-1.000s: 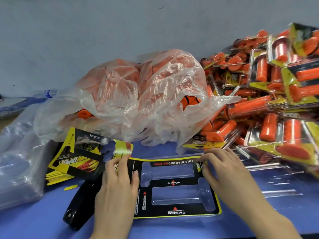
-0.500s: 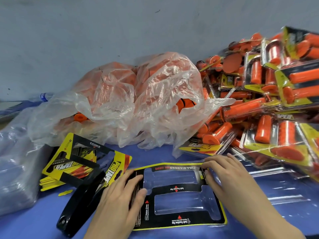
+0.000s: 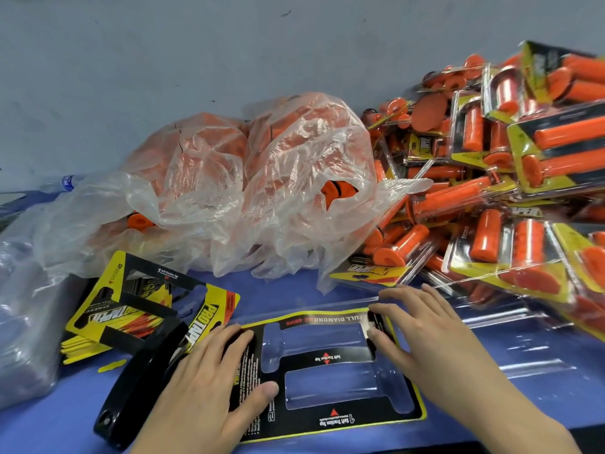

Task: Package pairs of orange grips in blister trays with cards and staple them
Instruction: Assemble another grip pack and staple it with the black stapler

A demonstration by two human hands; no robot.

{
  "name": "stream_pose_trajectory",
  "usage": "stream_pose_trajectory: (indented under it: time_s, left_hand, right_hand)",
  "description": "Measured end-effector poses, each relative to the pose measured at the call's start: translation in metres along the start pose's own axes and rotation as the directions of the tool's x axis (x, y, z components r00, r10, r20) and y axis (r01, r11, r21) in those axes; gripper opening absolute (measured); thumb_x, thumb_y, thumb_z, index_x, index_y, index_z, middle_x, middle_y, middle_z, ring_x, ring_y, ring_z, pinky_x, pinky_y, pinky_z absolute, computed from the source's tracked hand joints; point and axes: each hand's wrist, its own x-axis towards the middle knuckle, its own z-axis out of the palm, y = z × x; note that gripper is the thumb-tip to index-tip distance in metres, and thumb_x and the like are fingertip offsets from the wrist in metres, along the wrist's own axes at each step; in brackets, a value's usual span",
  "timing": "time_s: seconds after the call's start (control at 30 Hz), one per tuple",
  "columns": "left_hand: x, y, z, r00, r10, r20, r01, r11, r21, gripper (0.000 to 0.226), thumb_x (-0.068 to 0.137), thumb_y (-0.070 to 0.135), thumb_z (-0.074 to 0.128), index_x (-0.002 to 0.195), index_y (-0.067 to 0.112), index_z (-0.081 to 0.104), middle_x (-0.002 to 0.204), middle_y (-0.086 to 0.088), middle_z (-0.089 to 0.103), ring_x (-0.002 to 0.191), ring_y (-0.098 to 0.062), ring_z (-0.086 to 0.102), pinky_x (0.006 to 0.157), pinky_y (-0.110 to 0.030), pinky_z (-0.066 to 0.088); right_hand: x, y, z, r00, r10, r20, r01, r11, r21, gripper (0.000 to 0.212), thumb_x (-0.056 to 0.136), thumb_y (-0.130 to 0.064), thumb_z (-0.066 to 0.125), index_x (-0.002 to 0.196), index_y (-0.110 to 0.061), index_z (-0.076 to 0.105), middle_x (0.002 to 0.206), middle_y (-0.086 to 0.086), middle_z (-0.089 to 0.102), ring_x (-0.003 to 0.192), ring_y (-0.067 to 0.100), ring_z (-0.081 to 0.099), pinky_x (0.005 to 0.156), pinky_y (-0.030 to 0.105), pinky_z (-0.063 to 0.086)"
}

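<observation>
Left hand (image 3: 203, 388) lies flat, its fingers (image 3: 229, 339) straight and spread over the left end of the card (image 3: 327, 357), thumb resting on the black print. It's gripping nothing, just pressing down. Right hand (image 3: 422, 326) is released too: fingers straight, tips at the card's far right corner, thumb against the edge of the far cut-out. Between the two hands, the black-and-yellow card sits on a clear blister tray (image 3: 327, 385), whose two pockets show through the cut-outs, right at the near edge of the blue tabletop (image 3: 294, 283). Just beside the left hand, a black stapler (image 3: 144, 378). Beyond that, toward the left edge, a loose stack of cards (image 3: 108, 309). Further back, mid-tabletop, a crumpled clear bag (image 3: 203, 178) holds orange grips (image 3: 337, 193). Finished packs (image 3: 507, 191) are heaped in the far right corner, and more clear trays (image 3: 523, 355) lie near the right hand.
</observation>
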Motion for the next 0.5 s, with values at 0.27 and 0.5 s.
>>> stream_pose_trajectory:
  time_s: [0.27, 0.5]
  left_hand:
    - [-0.005, -0.005, -0.007, 0.999, 0.024, 0.038, -0.025, 1.0, 0.017, 0.101, 0.057, 0.089, -0.016, 0.149, 0.047, -0.008, 0.154, 0.026, -0.014, 0.145, 0.002, -0.014, 0.118, -0.022, 0.006]
    - [-0.007, -0.003, -0.018, 1.0, 0.001, 0.008, -0.001, 0.998, -0.067, 0.093, 0.065, 0.083, -0.017, 0.15, 0.048, -0.001, 0.154, 0.027, -0.013, 0.143, 0.004, -0.011, 0.116, -0.021, 0.006]
  right_hand:
    - [0.003, 0.005, 0.003, 0.997, -0.026, -0.072, 0.027, 1.0, 0.006, 0.025, 0.076, -0.014, 0.081, 0.099, -0.017, 0.075, 0.109, 0.002, 0.068, 0.098, 0.028, 0.068, 0.098, 0.05, 0.047]
    - [0.005, -0.002, -0.003, 0.998, 0.002, -0.069, 0.004, 0.996, 0.09, 0.019, 0.086, -0.019, 0.07, 0.104, -0.019, 0.073, 0.11, 0.0, 0.066, 0.101, 0.026, 0.064, 0.089, 0.043, 0.053]
